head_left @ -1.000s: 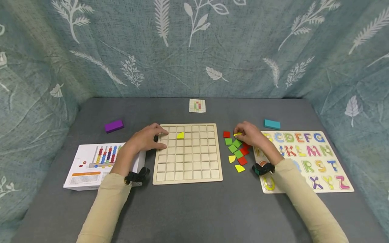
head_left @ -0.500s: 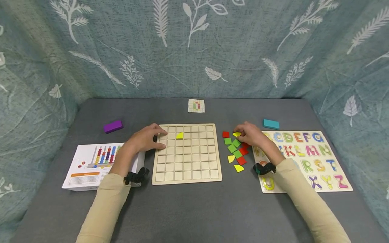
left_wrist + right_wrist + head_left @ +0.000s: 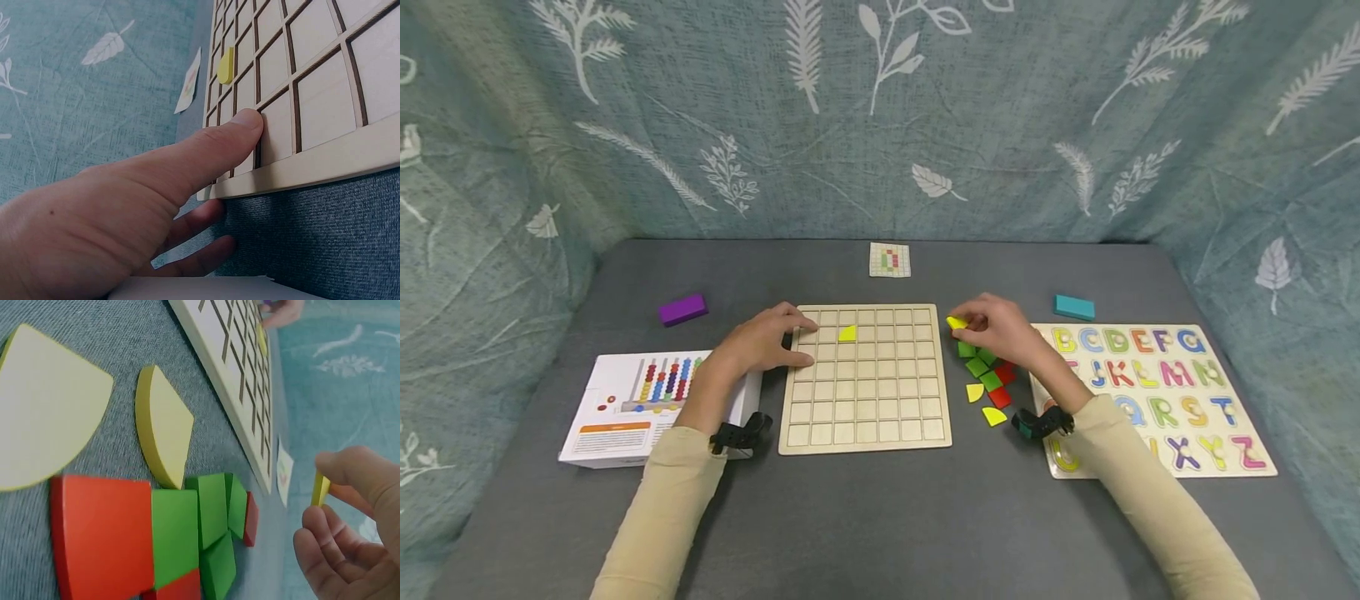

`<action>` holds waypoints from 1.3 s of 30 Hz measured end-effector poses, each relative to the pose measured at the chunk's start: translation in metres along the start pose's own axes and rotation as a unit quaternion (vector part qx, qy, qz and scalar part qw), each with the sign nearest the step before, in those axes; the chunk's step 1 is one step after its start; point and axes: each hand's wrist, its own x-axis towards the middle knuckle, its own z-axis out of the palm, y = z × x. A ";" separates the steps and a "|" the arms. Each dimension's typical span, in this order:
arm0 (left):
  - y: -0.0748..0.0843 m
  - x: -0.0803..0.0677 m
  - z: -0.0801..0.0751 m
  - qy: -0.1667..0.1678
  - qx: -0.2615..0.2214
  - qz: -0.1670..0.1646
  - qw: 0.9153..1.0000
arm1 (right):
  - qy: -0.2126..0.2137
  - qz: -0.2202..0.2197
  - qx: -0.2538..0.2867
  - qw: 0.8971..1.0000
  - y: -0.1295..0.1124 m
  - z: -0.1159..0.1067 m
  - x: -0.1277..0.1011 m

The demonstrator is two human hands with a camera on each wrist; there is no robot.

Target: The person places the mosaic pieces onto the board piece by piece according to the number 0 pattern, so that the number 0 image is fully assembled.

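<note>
My right hand (image 3: pixel 1000 328) pinches a yellow quarter-circle tile (image 3: pixel 320 489) between thumb and fingers, raised above the tiles close to the right edge of a wooden grid board (image 3: pixel 846 390). Another yellow tile (image 3: pixel 847 334) sits in a cell in the board's second row. At the board's left side my left hand (image 3: pixel 758 342) rests, its thumb on the grid and its other fingers spread near the far left corner. Beside the board lie loose green tiles (image 3: pixel 990 380), red tiles (image 3: pixel 106 537) and two yellow quarter-circle tiles (image 3: pixel 994 416); the right hand hides part of this group.
A small pattern card (image 3: pixel 890 260) lies beyond the board. To the right are an alphabet puzzle board (image 3: pixel 1157 454) and a teal block (image 3: pixel 1074 307). A white box (image 3: pixel 597 398) with an abacus picture and a purple block (image 3: pixel 682 311) are at the left.
My right hand has lifted away from the loose tiles and moved left toward the board, carrying the yellow tile. The left hand has stayed in place.
</note>
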 end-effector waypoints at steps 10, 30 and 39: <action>-0.001 0.001 -0.001 0.008 -0.002 -0.002 1.000 | -0.017 -0.023 0.022 0.999 -0.018 0.020 0.022; 0.003 0.004 -0.001 0.008 0.002 0.000 1.000 | -0.046 0.026 -0.058 0.997 -0.061 0.070 0.067; 0.001 0.001 0.000 0.009 0.004 -0.001 1.000 | -0.036 -0.004 -0.076 0.996 -0.063 0.073 0.064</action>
